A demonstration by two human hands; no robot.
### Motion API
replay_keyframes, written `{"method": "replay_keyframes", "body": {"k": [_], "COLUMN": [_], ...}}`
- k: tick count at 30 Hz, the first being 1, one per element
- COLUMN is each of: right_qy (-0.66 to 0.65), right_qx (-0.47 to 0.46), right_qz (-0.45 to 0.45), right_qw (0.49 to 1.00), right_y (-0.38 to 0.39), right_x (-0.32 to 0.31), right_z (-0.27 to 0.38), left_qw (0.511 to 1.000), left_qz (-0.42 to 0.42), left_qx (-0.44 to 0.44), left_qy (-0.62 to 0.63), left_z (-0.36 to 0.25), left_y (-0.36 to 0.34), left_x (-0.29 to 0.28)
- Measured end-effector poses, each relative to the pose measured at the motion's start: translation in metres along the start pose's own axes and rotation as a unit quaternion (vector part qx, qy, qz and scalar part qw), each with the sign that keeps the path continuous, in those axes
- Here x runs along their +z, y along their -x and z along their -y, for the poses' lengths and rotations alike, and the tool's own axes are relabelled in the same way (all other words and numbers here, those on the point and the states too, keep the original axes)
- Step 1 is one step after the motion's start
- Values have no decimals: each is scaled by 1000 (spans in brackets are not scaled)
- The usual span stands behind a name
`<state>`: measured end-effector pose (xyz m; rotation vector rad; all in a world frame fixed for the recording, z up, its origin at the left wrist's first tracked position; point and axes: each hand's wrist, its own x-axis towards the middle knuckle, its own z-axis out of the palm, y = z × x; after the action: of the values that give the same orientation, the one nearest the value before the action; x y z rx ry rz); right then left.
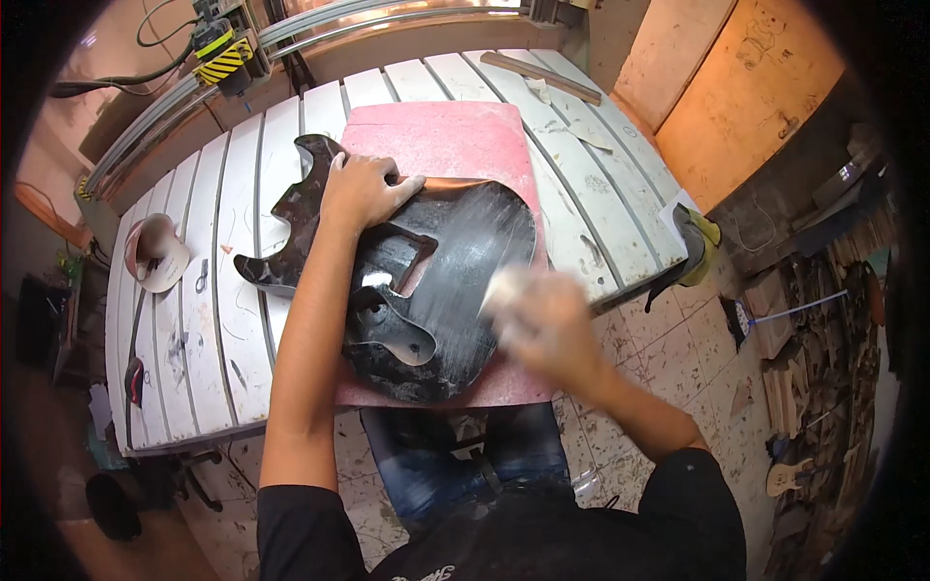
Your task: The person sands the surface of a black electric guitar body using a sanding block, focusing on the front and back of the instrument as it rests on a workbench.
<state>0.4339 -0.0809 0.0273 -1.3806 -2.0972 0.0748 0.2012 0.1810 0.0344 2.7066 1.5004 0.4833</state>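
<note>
A black electric guitar body (465, 281) lies flat on a pink foam board (436, 136), its horns toward the left. Pale dust and streaky scuffs cover its broad right part, and cut-out cavities show in the middle. My left hand (366, 194) is closed over the far edge near the upper horn, thumb stretched along that edge. Over the right side of the body, my right hand (547, 324) is smeared by motion. Its fingers are closed on a pale piece of sandpaper (500, 290), pressed near the dusty surface. White dust coats both hands.
The board rests on a white slatted table (194, 339). A cap (157, 254) lies at left, a wooden strip (541, 77) at the far right. Machine rails and a striped machine head (221, 58) stand behind. A glove (693, 242) hangs off the right edge; stacked wood (804, 387) lines the right.
</note>
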Motion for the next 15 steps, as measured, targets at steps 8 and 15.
{"method": "replay_keyframes", "body": {"k": [8,15], "right_qy": [61,-25], "right_qx": [37,-47], "right_qz": [-97,-60], "right_qw": [993,997], "right_y": [-20,6], "right_x": [-14,-2], "right_z": [-34,1], "left_qw": [1000,999], "left_qz": [21,33], "left_qx": [-5,-16], "left_qy": [-14,-2], "left_z": [-2,-3], "left_y": [-1,-3], "left_x": [-5,-4]}}
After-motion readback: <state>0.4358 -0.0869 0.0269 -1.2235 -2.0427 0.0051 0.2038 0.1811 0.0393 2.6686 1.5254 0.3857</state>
